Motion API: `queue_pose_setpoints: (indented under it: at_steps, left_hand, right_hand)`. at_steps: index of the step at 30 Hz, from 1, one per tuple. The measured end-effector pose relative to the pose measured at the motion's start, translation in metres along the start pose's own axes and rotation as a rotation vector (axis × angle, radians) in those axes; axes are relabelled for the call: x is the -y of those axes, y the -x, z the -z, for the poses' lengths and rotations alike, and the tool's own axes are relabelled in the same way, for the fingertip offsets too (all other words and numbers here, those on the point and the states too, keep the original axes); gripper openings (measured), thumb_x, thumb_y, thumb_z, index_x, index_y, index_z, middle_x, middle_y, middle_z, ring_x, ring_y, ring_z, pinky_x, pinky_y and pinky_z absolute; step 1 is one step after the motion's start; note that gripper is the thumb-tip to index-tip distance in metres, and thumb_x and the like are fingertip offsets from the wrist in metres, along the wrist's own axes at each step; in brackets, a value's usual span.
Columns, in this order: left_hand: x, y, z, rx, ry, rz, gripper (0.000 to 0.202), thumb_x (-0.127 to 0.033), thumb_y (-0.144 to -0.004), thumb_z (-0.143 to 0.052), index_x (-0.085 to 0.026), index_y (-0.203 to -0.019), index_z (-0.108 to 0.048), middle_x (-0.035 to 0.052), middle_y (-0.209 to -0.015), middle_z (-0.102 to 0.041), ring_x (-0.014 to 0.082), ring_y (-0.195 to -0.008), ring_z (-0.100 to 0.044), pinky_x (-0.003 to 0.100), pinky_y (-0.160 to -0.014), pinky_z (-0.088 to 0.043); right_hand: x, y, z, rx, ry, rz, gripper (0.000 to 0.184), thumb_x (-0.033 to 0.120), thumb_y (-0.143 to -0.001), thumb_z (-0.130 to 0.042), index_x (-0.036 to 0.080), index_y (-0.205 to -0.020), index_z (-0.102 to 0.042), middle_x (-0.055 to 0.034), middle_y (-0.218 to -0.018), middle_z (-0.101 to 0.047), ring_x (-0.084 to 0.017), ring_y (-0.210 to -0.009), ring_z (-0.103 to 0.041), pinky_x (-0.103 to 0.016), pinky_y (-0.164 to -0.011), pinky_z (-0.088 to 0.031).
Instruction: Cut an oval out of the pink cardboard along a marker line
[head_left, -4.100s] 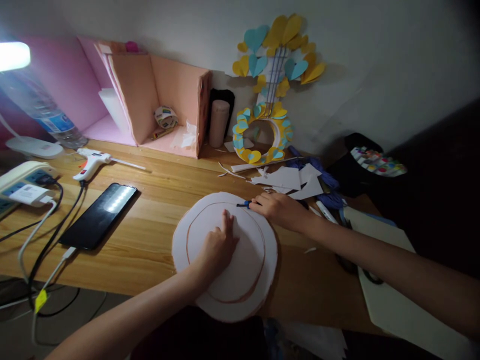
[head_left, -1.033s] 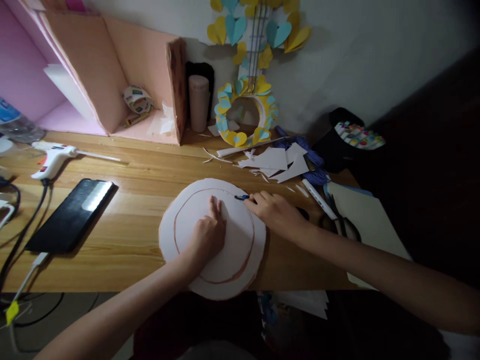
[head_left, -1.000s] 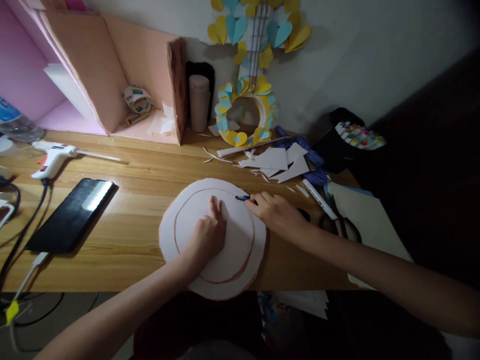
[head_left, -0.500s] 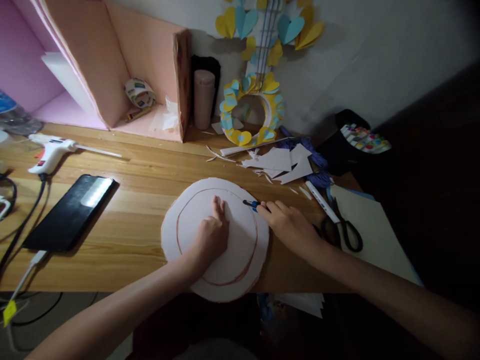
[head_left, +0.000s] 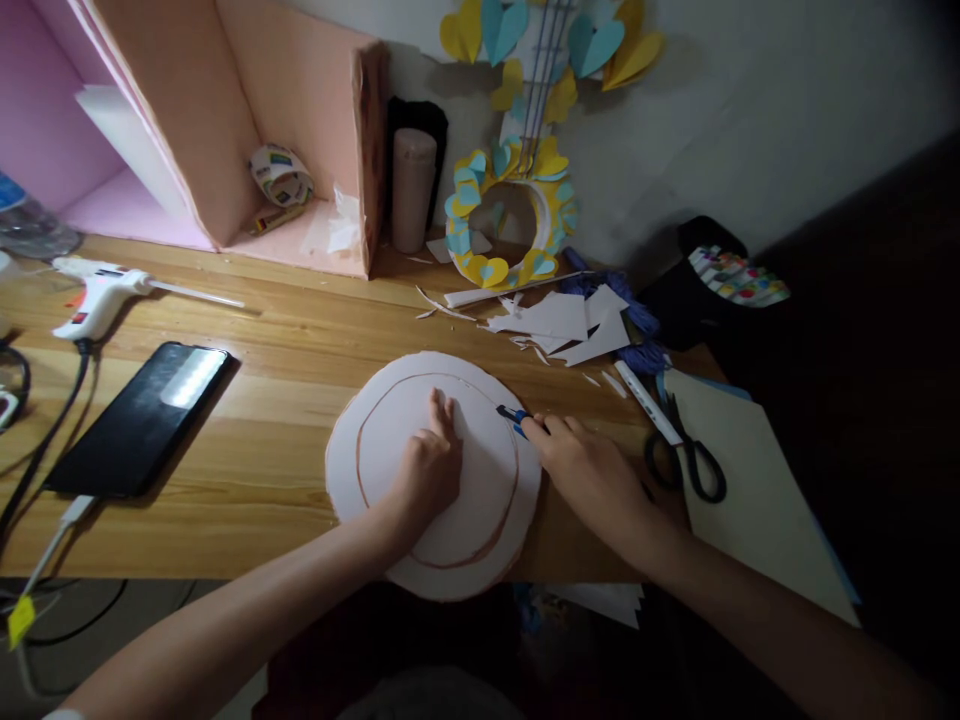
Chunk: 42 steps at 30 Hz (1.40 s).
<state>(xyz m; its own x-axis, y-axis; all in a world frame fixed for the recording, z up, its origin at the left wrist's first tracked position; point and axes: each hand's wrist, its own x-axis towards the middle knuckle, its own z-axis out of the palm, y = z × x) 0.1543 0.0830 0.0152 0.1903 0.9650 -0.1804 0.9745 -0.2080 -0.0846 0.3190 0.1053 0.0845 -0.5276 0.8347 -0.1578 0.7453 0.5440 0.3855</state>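
Note:
A round white board (head_left: 480,480) lies at the table's front edge, its rim jutting slightly past it. An inner ring on it is partly a brown-edged slit, partly a thin line at the upper right. My left hand (head_left: 431,460) presses on the board inside the ring, index and middle fingers stretched forward, the others curled or hidden. In my right hand (head_left: 589,470) is a blue and black utility knife (head_left: 516,415), fingers wrapped round it. The knife's tip meets the thin line at the board's upper right; the blade itself is too small to make out.
White paper scraps (head_left: 551,318) lie behind the board. Scissors (head_left: 686,455), a white pen-like stick (head_left: 649,400) and pale sheets (head_left: 750,470) are at the right. A phone (head_left: 142,420) and a glue gun (head_left: 101,295) are at the left. A heart-covered ring (head_left: 465,200) leans by the wall.
The knife and my right hand have slid a little right and down along the ring's line. My left hand stays pressed on the board. The view has shifted slightly.

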Motion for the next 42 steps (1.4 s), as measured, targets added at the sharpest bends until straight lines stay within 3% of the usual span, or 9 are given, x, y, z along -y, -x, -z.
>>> queue_pose_setpoints:
  at_steps: [9,22,28,33,37,40,42]
  left_hand:
    - [0.0,0.0,-0.002,-0.018,0.043,0.013,0.057,-0.01,-0.088,-0.03,-0.002,-0.144,-0.024,0.0309,-0.146,-0.018,0.0154,-0.061,-0.059,0.03,-0.052,-0.046]
    - [0.0,0.001,-0.004,-0.047,0.02,0.013,0.056,-0.008,-0.088,-0.027,0.0,-0.143,-0.024,0.0322,-0.145,-0.019,0.015,-0.061,-0.059,0.029,-0.051,-0.044]
    - [-0.001,0.002,-0.006,-0.066,0.025,0.007,0.056,-0.007,-0.088,-0.027,0.0,-0.143,-0.025,0.0321,-0.145,-0.021,0.0154,-0.059,-0.058,0.03,-0.051,-0.044]
    - [0.005,0.005,0.004,-0.093,0.119,-0.001,0.053,-0.012,-0.091,-0.028,0.0,-0.143,-0.029,0.0304,-0.147,-0.02,0.0193,-0.068,-0.063,0.033,-0.056,-0.048]
    - [0.04,0.017,0.014,-0.195,0.261,-0.027,0.043,-0.024,-0.093,-0.037,-0.013,-0.133,-0.048,0.0176,-0.145,-0.039,0.0243,-0.094,-0.064,0.035,-0.074,-0.052]
    - [0.082,0.033,0.009,-0.433,0.528,0.273,0.045,-0.037,-0.091,-0.044,-0.012,-0.128,-0.051,0.0171,-0.132,-0.053,0.0307,-0.118,-0.051,0.047,-0.098,-0.042]
    - [0.108,0.045,0.001,-0.432,0.839,0.449,0.057,-0.047,-0.082,-0.055,-0.008,-0.123,-0.053,0.0212,-0.124,-0.058,0.0332,-0.114,-0.054,0.051,-0.096,-0.042]
  right_hand:
    - [0.001,0.01,-0.003,0.002,0.033,-0.007,0.027,0.0,-0.085,-0.044,0.017,-0.101,-0.059,-0.0073,-0.085,-0.064,-0.021,-0.075,-0.063,-0.028,-0.052,-0.039]
    - [0.026,0.032,0.005,0.02,0.04,-0.157,0.026,-0.001,-0.084,-0.045,0.018,-0.093,-0.059,-0.0064,-0.077,-0.065,-0.019,-0.068,-0.064,-0.025,-0.047,-0.036]
    - [0.032,0.045,-0.002,-0.048,0.029,-0.221,0.021,0.002,-0.082,-0.049,0.021,-0.089,-0.056,-0.0042,-0.074,-0.063,-0.018,-0.068,-0.063,-0.024,-0.046,-0.033]
    - [0.014,0.05,-0.006,-0.023,-0.402,-0.45,0.013,0.016,-0.077,-0.062,0.023,-0.082,-0.052,-0.0008,-0.071,-0.065,-0.02,-0.061,-0.063,-0.025,-0.046,-0.034]
    - [-0.004,0.054,-0.024,-0.188,-0.965,-0.723,0.021,0.037,-0.079,-0.062,0.022,-0.085,-0.048,-0.0056,-0.081,-0.068,-0.022,-0.072,-0.065,-0.029,-0.057,-0.044]
    - [-0.002,0.053,-0.045,-0.15,-1.44,-0.734,0.03,0.048,-0.079,-0.059,0.022,-0.082,-0.046,-0.0065,-0.08,-0.067,-0.018,-0.061,-0.06,-0.029,-0.054,-0.045]
    - [0.005,0.049,-0.056,-0.117,-1.651,-0.724,0.034,0.052,-0.077,-0.059,0.022,-0.081,-0.044,-0.0064,-0.082,-0.068,-0.015,-0.054,-0.055,-0.028,-0.049,-0.043]
